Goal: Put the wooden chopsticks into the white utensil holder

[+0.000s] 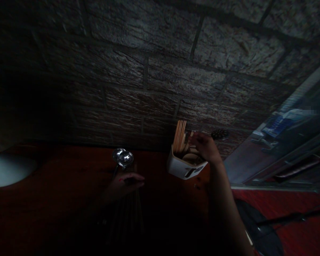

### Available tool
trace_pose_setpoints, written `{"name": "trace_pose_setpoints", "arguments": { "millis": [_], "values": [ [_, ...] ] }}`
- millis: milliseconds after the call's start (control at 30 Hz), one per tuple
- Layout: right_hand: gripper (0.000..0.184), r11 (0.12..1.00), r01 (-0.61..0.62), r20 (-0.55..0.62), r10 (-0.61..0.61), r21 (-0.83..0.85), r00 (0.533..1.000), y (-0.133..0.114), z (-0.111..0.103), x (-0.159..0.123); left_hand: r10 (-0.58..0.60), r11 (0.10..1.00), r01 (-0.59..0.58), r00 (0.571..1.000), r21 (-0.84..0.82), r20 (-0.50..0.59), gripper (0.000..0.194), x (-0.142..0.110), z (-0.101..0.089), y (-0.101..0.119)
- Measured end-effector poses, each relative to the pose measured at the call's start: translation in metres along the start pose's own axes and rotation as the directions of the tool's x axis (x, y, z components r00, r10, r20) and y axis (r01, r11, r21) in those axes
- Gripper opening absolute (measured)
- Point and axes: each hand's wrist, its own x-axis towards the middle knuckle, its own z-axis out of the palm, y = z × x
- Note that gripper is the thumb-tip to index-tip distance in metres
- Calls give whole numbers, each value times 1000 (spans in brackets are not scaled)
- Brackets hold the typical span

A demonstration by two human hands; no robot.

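A white utensil holder (pixel 180 168) stands on the table by the wall, with a bundle of wooden chopsticks (pixel 179 137) upright at its left side. My right hand (pixel 206 145) reaches over the holder, its fingers pinched at the top of shorter chopsticks (pixel 191 135). A dark slotted spoon (pixel 220 134) shows just behind that hand. My left hand (pixel 128 183) lies low over the table, thumb and forefinger apart. Beyond it are two shiny metal ladles (pixel 126 158), their handles partly hidden. Several loose chopsticks (pixel 134 209) lie beside and below this hand, dim in shadow.
A stone-block wall (pixel 160 71) rises behind the wooden table (pixel 69 177). A pale rounded object (pixel 12 170) is at the far left. On the right are a glass door (pixel 277 131), red floor (pixel 304 217) and a black round base (pixel 261 227).
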Motion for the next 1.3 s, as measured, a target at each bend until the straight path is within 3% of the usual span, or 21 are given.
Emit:
{"name": "trace_pose_setpoints", "arguments": {
  "millis": [167, 400, 700, 933, 1067, 1300],
  "values": [
    [49, 1000, -26, 17, 26, -11, 1000, -3, 2, -1, 15, 1000, -14, 1000, -21, 26, 20, 1, 0, 0],
    [40, 993, -3, 101, 16, -119, 995, -1, 4, -1, 26, 1000, -26, 1000, -6, 16, 18, 1, 1, -1],
    [38, 996, 5, 129, 6, -88, 992, 6, 4, 0, 26, 1000, -26, 1000, -1, 14, 20, 0, -1, 3],
    [43, 1000, 19, 43, -18, -2, 999, 6, -1, 0, 24, 1000, -24, 1000, -10, 12, 20, 1, 0, -2],
    [36, 999, 29, 76, -27, -31, 997, 7, -1, 1, 19, 999, -19, 1000, -27, 14, 20, 1, 1, -2],
    [44, 999, -27, 78, 29, -27, 997, 12, 3, 2, 36, 999, -36, 999, -3, 2, 19, 1, 2, -8]
  ]
}}
